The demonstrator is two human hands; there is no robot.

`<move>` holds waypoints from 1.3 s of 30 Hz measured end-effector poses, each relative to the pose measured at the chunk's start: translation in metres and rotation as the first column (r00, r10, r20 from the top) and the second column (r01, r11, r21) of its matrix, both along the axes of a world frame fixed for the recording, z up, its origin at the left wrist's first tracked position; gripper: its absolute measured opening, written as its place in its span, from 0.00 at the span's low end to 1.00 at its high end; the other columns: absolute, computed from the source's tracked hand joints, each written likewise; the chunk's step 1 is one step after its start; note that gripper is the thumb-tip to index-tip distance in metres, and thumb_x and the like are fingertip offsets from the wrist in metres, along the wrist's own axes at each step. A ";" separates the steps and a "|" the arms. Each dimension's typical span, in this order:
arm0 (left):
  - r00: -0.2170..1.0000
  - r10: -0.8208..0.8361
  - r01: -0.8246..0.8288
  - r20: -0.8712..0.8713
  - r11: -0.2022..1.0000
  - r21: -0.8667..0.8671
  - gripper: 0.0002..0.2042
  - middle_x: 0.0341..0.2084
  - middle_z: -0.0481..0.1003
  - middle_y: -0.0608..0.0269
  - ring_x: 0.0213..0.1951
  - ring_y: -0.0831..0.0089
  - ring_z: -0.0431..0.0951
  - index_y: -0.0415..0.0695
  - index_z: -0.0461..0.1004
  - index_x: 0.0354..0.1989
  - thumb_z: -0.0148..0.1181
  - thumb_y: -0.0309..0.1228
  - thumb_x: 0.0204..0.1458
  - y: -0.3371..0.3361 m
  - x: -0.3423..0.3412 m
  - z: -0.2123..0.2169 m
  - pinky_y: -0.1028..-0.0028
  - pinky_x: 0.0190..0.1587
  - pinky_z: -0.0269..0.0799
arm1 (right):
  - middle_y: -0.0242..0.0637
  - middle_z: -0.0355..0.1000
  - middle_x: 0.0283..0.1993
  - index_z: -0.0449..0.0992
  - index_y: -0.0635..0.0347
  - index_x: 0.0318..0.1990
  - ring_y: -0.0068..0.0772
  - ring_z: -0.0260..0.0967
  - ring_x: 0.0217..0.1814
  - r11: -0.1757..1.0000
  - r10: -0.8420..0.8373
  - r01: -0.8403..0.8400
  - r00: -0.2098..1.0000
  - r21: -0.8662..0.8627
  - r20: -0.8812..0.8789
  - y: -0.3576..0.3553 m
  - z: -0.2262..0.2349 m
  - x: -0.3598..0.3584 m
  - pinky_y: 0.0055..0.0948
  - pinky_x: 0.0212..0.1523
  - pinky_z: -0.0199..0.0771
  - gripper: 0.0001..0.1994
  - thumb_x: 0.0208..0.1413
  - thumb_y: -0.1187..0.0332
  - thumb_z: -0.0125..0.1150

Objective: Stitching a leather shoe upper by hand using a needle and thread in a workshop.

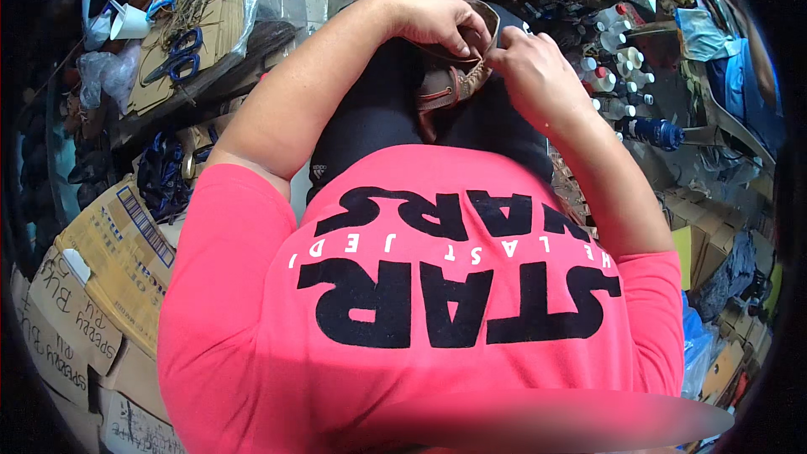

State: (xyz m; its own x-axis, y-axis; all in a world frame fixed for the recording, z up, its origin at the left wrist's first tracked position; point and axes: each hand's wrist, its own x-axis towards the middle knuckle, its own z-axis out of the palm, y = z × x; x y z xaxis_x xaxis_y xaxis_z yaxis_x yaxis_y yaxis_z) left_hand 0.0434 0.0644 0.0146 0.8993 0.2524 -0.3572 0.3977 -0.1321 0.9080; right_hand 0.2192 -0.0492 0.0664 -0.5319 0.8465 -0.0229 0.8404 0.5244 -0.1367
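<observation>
A brown leather shoe (445, 88) with a reddish lace along its side rests on my lap, between my dark-trousered thighs. My left hand (450, 27) is closed on the shoe's upper edge, its fingers bent at the opening. On the other side, my right hand (538, 67) is closed in a pinch right beside the stitched seam. What its fingertips hold is too small and hidden to make out. The fingertips of both hands nearly meet over the shoe.
Blue-handled scissors (185, 56) lie on cardboard sheets (210, 13) at the left, near a white cup (129, 21). Several white-capped bottles (618, 76) and a dark blue bottle (651, 132) stand at the right. Cardboard boxes (118, 261) fill the lower left.
</observation>
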 end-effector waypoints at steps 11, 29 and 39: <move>0.859 0.385 -0.494 0.337 0.454 0.741 0.21 0.40 0.73 0.56 0.45 0.57 0.74 0.43 0.70 0.45 0.67 0.33 0.41 -0.037 -0.015 0.004 0.66 0.48 0.69 | 0.36 0.69 0.29 0.79 0.54 0.39 0.28 0.68 0.36 0.825 -0.495 0.130 0.636 -0.550 -0.592 0.009 -0.048 0.040 0.26 0.39 0.68 0.09 0.52 0.64 0.62; 0.978 0.189 -0.192 0.087 0.659 0.728 0.10 0.31 0.72 0.55 0.37 0.61 0.74 0.42 0.76 0.33 0.59 0.35 0.49 -0.049 -0.009 0.000 0.65 0.41 0.69 | 0.36 0.73 0.46 0.73 0.50 0.51 0.34 0.67 0.51 0.756 -0.655 -0.585 -0.677 -0.293 -0.337 0.028 -0.097 0.116 0.50 0.60 0.55 0.18 0.61 0.52 0.46; 0.786 0.552 -0.350 -0.278 0.768 0.536 0.18 0.22 0.76 0.58 0.28 0.68 0.77 0.41 0.78 0.31 0.57 0.46 0.52 0.007 -0.113 0.008 0.69 0.33 0.70 | 0.33 0.74 0.29 0.79 0.49 0.33 0.35 0.65 0.26 0.988 -0.136 0.107 0.944 -0.112 -0.299 0.007 -0.054 0.089 0.32 0.43 0.54 0.07 0.54 0.60 0.57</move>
State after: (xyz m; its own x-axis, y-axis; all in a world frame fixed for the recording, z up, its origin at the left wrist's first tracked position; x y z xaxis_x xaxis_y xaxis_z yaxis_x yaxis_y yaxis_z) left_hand -0.0696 0.0710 0.0226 0.4365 0.8062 -0.3995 0.8217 -0.1763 0.5419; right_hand 0.3078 -0.0423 0.0126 -0.4191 0.9069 0.0427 0.8073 0.3938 -0.4395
